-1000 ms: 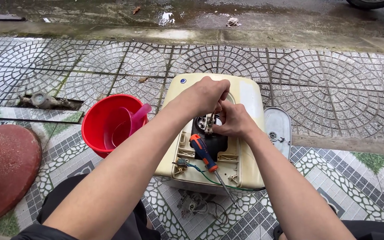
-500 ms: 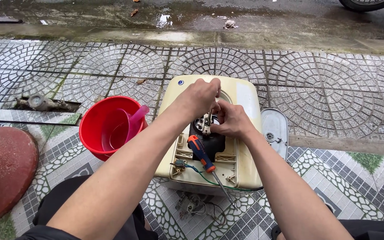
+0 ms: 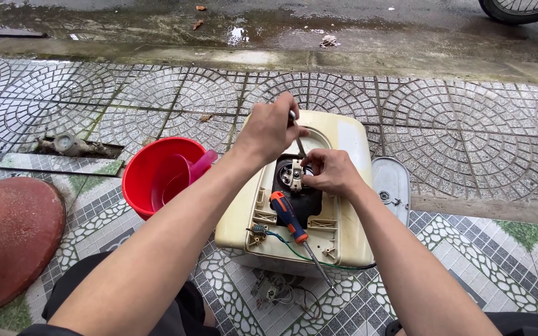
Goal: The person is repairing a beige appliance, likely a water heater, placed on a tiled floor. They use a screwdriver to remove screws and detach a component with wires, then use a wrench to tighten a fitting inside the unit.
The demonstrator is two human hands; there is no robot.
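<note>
Far left: a round dull-red dome-shaped object point(image 3: 10, 239) on the patterned paving tiles point(image 3: 468, 124), with a gap in the paving point(image 3: 73, 146) behind it showing a small metal fitting. Next, a red plastic bucket point(image 3: 147, 171) with a pink plastic scoop point(image 3: 185, 177) inside, just beside the cream plastic appliance housing point(image 3: 344, 186) lying opened on the tiles at centre. Left hand point(image 3: 269, 129) is closed around a thin metal tool point(image 3: 298, 140) – tip pointing down into the dark round opening point(image 3: 294, 186). Right hand point(image 3: 328, 173) pinches a small metal part at the opening's rim. An orange-and-blue-handled screwdriver point(image 3: 289, 218) rests across the housing, partly covering the opening; green and black wires point(image 3: 294, 249) run below it. An oval grey cover plate point(image 3: 393, 186) lies right of the housing. No labels legible from here. Wet road behind, a wheel point(image 3: 521, 7) top right.
</note>
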